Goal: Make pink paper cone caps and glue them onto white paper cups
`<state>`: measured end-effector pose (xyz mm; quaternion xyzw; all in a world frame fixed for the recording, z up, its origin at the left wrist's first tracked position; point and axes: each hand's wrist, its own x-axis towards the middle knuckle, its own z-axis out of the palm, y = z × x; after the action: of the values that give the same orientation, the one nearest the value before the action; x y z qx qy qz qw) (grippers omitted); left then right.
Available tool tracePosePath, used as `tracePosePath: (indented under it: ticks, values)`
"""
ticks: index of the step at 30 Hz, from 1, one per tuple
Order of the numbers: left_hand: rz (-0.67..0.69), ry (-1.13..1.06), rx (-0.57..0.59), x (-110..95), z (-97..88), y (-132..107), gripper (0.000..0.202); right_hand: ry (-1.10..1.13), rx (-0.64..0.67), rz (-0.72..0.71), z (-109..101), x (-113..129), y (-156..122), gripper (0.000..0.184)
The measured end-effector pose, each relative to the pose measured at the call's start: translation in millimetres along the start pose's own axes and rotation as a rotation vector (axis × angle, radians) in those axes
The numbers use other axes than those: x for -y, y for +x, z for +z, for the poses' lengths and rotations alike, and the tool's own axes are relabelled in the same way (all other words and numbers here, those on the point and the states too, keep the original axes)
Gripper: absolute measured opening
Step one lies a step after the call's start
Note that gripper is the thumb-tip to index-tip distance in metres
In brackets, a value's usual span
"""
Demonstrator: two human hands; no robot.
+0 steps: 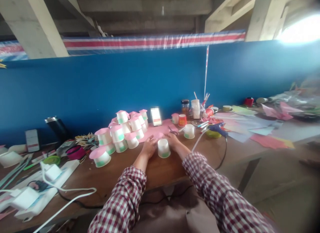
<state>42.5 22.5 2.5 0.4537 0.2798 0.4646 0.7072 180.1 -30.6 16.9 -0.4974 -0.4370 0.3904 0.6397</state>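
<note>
In the head view, my left hand and my right hand are over the table on either side of an upside-down white paper cup. Just behind this cup, a small pink paper piece is held between my hands, the fingers closed at its edges. The fingertips are blurred and partly hidden. Pink paper lies flat beyond my hands. Scissors rest on it, close to my right hand. Another upturned white cup stands to the right.
Stacked cups with pink paper tops stand to the left. A blue glue gun with its cord lies at right, near coloured paper sheets. A power strip with white chargers occupies the left front. A blue partition rises behind.
</note>
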Motion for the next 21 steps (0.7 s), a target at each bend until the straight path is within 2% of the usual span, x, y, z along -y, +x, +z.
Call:
tracePosePath:
  ticks: [4,10,21]
  values:
    - [0.006,-0.013,-0.028,3.3,-4.9,-2.4,0.025,0.024,-0.061,0.009,-1.5,-4.2,-0.2,0.019]
    - [0.01,-0.044,-0.04,0.5,0.3,-7.6,0.049,0.041,-0.104,0.02,-0.7,-5.4,-0.6,0.02]
    - [0.003,-0.07,-0.049,-4.5,3.9,-11.9,0.042,0.064,-0.107,0.012,-2.7,-9.9,2.6,0.025]
